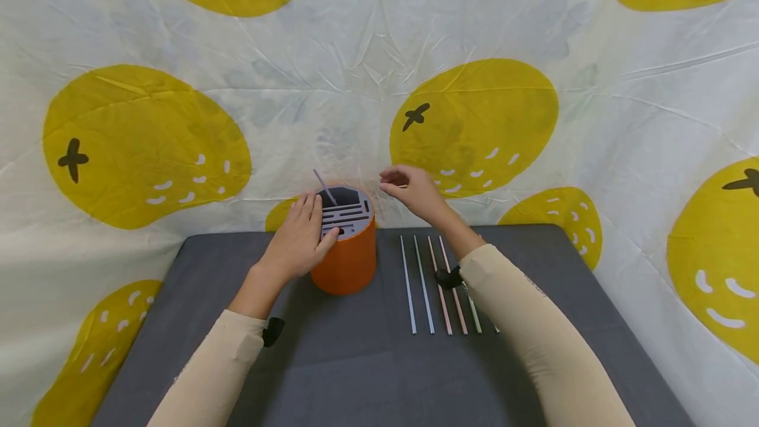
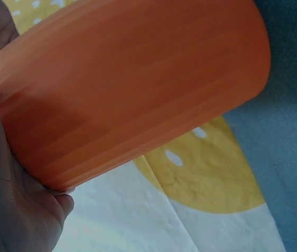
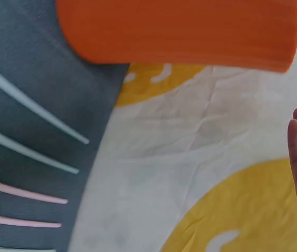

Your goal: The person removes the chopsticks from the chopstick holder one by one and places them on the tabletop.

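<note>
Nearest, on the dark grey felt-like mat [image 1: 332, 361], a row of thin straws [image 1: 441, 288] in pale blue, pink and pale green lies parallel, just right of the orange cylindrical holder [image 1: 346, 262]. They look light, smooth and bendy, so a gentle pinch near one end should suit them best. The left hand [image 1: 299, 239] wraps the holder's left side, thumb on its grey slotted lid [image 1: 346, 211], steadying it. One straw [image 1: 325, 188] already stands tilted in a slot. Beyond the holder to the right, the right hand [image 1: 415, 191] hovers, fingertips drawn together; whether they hold anything I cannot tell. Behind everything hangs a creased white cloth [image 1: 367, 51] with yellow fruit prints.
</note>
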Demonstrator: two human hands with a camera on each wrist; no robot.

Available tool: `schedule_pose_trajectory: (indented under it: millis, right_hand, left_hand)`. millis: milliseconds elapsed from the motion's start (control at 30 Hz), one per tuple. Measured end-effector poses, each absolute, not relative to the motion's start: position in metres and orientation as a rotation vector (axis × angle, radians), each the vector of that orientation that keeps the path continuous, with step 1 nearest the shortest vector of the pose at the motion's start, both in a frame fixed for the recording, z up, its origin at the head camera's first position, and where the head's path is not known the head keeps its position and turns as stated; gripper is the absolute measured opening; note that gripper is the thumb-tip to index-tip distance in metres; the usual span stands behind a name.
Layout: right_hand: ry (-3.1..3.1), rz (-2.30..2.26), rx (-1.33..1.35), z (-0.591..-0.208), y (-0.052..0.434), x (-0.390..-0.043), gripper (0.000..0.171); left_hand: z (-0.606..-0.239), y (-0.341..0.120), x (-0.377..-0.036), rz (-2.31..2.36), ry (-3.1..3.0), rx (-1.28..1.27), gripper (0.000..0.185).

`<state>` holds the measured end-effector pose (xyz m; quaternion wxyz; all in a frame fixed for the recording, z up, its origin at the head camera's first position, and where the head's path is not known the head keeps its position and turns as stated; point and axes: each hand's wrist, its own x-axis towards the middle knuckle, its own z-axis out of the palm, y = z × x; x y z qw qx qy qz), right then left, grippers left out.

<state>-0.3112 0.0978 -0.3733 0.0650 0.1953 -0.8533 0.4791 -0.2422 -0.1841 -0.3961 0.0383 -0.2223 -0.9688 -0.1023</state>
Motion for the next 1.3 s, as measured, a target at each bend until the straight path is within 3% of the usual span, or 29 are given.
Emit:
schedule_pose_trajectory:
  millis: [567,1000,1300]
  right_hand:
    - [-2.811,1.268,0.870,-0.351,0.021,-0.326,0.034]
    - [-2.803,1.137,0.799,-0.363,-0.004,-0.327,0.014]
    - [-2.748,1.216,0.754,-0.359,-0.004,-0.322,0.014]
  left_hand:
    - [-0.396,-0.188,-0.245,-0.322,-2.937,-0.701,0.083]
    - [-0.398,-0.184,-0.243,-0.350,-2.922,-0.723,0.081]
    - [-0.396,-0.185,-0.241,-0.345,-2.930,-0.709,0.081]
